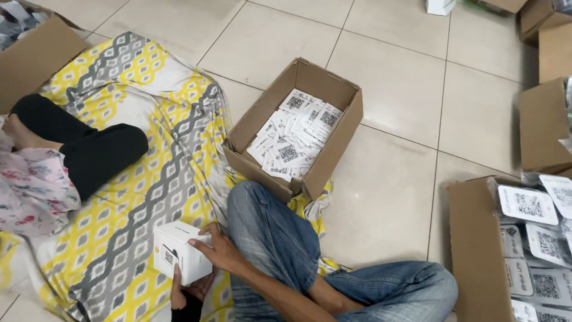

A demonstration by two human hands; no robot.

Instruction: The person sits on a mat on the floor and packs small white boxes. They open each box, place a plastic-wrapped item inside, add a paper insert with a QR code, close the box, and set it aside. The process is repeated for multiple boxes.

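Note:
I hold a small white carton (174,250) low on the left, over a yellow, grey and white patterned cloth (137,179). My right hand (218,250) grips the carton's right side, with the bare forearm reaching across my knee in blue jeans (271,238). My left hand (180,290) supports the carton from below, a dark cuff at its wrist. Just beyond my knee stands an open cardboard box (325,152) holding several white cards printed with square code patterns (292,140).
Another person sits on the cloth at the left, with a leg in black trousers (89,149) and floral clothing (33,185). At the right is a cardboard box (476,250) of bagged white cards. More cartons stand at the top right and top left on the tiled floor (393,83).

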